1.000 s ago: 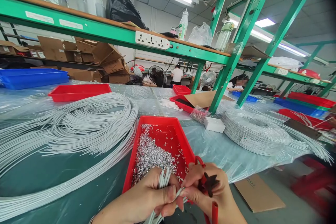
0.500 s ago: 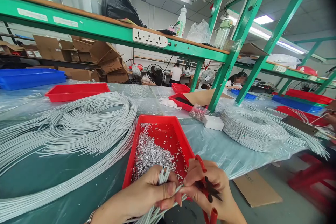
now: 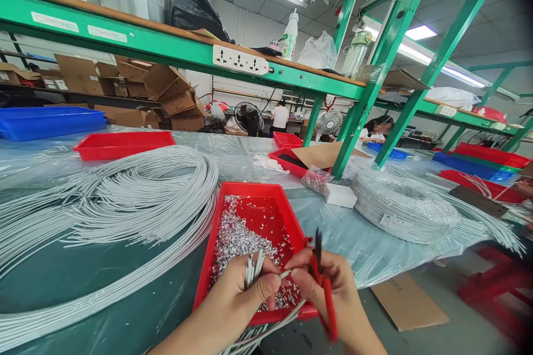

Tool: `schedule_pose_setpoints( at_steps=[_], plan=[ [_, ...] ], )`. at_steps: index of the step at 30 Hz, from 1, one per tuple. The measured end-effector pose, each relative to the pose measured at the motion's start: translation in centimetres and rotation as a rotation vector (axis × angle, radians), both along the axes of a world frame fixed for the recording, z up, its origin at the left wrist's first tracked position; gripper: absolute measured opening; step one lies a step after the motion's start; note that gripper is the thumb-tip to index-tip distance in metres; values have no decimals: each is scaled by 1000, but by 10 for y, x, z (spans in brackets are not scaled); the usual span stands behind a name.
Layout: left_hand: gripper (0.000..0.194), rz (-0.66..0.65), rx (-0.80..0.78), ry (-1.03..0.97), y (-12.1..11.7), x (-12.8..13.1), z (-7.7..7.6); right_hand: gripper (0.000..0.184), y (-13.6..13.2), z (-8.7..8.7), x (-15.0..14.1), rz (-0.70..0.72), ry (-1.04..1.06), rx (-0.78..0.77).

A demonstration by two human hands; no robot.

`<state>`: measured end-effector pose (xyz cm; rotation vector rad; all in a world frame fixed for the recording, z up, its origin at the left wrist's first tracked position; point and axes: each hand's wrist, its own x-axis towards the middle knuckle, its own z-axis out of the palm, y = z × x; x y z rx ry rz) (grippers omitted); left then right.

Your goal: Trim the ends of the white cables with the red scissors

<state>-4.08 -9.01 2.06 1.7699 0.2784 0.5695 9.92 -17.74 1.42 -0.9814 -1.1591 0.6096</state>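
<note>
both hands sit higher than half a second ago, now over the near rim of the red tray (image 3: 208, 266) instead of below it; the red-handled pliers (image 3: 322, 283) have swung from lying flat across the palm to standing upright, dark tip pointing to 12 o'clock. left hand (image 3: 233, 302) is closed round a bundle of white wires (image 3: 252, 266), cut ends poking up past the thumb, the rest trailing down toward 6 o'clock off the bench edge. right hand (image 3: 328, 294) is curled round the pliers handles, and its fingertips (image 3: 297, 276) pinch one wire end just at 3 o'clock of the left thumb. cannot tell if the pliers' tips are parted or closed. tray holds a heap of silvery metal bits (image 3: 237, 241), piled mostly on its left half. at 9 to 10 o'clock of the tray a big loose coil of white wire (image 3: 125, 199) lies on the plastic-covered bench (image 3: 345, 244). at 2 o'clock a tighter wire coil (image 3: 403, 205), with a small white box (image 3: 339, 195) just beside it. green shelf frame (image 3: 366, 77) stands behind, power strip (image 3: 240, 59) on its rail. another person (image 3: 280, 117) stands at a far bench, back turned.
</note>
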Motion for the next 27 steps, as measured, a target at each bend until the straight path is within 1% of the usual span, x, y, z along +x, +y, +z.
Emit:
schedule_pose_setpoints(
  at_steps=[2,6,8,9,11,13,14,15,16,17,18,19,20,21,22,25,26,27],
  plan=[
    [39,30,-32,25,-3,-2,1,23,0,0,0,103,89,-50],
    [33,-15,-108,-22,-5,-3,-3,35,7,-5,-1,373,277,-135],
    [33,-45,-150,-64,-4,-3,-4,40,10,-6,-3,443,336,-176],
    [34,-44,-160,-73,-4,-4,-3,40,11,-5,-3,444,341,-193],
    [39,-13,-149,-78,-3,-5,-2,36,9,-2,0,394,292,-222],
    [41,53,-139,-73,-2,-6,-1,23,0,-1,8,312,210,-219],
    [41,74,-133,-77,0,-7,-1,27,-6,-2,14,264,155,-197],
    [41,88,-133,-85,1,-7,0,41,-14,-4,20,224,97,-167],
    [41,91,-136,-97,2,-7,0,48,-21,-7,25,185,-8,-122],
    [42,93,-140,-106,3,-8,-1,57,-29,-10,29,117,-103,-108],
    [43,94,-148,-112,5,-8,-1,66,-36,-12,32,103,-233,-121],
    [43,89,-156,-112,6,-7,-2,68,-42,-13,34,61,-445,-161],
    [42,84,-161,-109,6,-7,-2,75,-47,-13,33,-5,-599,-263],
    [41,82,-156,-107,7,-7,-3,76,-49,-11,30,-44,-681,-312],
    [38,69,-139,-107,7,-7,-5,76,-49,-9,26,-76,-708,-312],
    [35,23,-91,-131,9,-6,-9,68,-44,0,12,-206,-546,-127],
    [35,16,-90,-136,9,-6,-10,66,-41,2,8,-239,-493,-83],
    [35,10,-100,-134,9,-5,-11,65,-38,3,5,-249,-463,-71]
  ],
)
